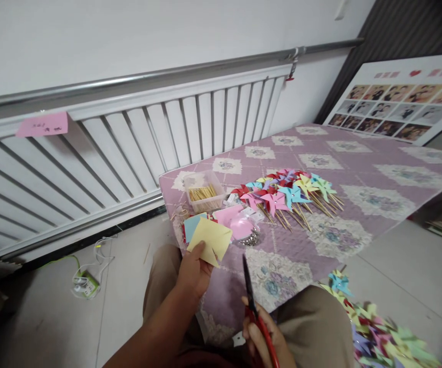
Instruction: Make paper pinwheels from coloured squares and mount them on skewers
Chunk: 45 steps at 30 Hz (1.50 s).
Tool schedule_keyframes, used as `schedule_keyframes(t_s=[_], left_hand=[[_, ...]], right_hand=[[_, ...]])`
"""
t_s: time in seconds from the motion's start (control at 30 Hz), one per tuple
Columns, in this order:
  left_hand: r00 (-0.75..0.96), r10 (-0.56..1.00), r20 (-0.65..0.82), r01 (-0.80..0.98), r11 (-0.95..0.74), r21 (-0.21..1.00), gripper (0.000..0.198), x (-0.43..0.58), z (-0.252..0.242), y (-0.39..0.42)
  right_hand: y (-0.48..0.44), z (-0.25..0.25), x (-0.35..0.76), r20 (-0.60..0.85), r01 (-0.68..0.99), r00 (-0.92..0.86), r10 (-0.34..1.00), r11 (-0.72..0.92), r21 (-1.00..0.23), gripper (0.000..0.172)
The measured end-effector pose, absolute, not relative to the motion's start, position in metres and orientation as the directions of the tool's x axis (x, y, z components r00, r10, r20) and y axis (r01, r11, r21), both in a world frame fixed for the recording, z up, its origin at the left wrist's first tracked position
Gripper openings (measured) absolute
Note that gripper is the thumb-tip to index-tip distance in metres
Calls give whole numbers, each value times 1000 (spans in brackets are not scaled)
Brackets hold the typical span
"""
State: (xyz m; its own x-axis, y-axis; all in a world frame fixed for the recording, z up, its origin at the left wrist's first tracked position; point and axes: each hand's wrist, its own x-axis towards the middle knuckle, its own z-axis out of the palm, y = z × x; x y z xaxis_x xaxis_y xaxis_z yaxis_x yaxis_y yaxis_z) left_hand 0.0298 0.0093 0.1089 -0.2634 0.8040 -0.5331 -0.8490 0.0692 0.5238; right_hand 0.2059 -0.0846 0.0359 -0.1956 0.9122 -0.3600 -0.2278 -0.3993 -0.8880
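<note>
My left hand [198, 265] pinches a square of yellow paper [210, 238], which has slits cut in from its edges. In my right hand [261, 332] is a pair of red-handled scissors [248, 282], dark blades pointing up and apart from the paper. Blue paper [193, 226] and pink paper [226, 214] lie just behind the yellow sheet. Beside them sits a clear bag of small metal pieces [250, 237]. A plastic box [205, 206] behind the papers holds many thin wooden sticks.
Many finished paper pinwheels [288, 191] on sticks lie on the purple flowered cloth [344, 174]. More pinwheels [382, 332] are piled at the lower right. A white radiator [190, 122] runs along the wall, and a photo board [401, 99] leans at right. A power strip [86, 283] rests on the floor.
</note>
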Motion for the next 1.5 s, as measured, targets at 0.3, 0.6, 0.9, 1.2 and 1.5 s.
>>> schedule_keyframes(t_s=[0.3, 0.6, 0.9, 1.2, 1.5], left_hand=[[-107, 851, -514, -851, 189, 490, 37, 56, 108, -16], [-53, 895, -443, -817, 216, 534, 37, 68, 103, -27], [135, 899, -417, -732, 374, 570, 38, 39, 91, -29], [322, 837, -442, -493, 547, 677, 44, 20, 101, -24], [-20, 894, -448, -649, 329, 686, 39, 23, 89, -12]], right_hand=[[-46, 52, 188, -331, -407, 1, 944, -302, -862, 68], [-44, 56, 161, -281, -483, 0, 960, -246, -840, 54], [-44, 64, 179, -306, -395, -100, 947, -320, -861, 49], [-44, 69, 204, -295, -266, -292, 910, -374, -889, 46], [-57, 53, 217, -220, -465, -101, 970, -241, -852, 54]])
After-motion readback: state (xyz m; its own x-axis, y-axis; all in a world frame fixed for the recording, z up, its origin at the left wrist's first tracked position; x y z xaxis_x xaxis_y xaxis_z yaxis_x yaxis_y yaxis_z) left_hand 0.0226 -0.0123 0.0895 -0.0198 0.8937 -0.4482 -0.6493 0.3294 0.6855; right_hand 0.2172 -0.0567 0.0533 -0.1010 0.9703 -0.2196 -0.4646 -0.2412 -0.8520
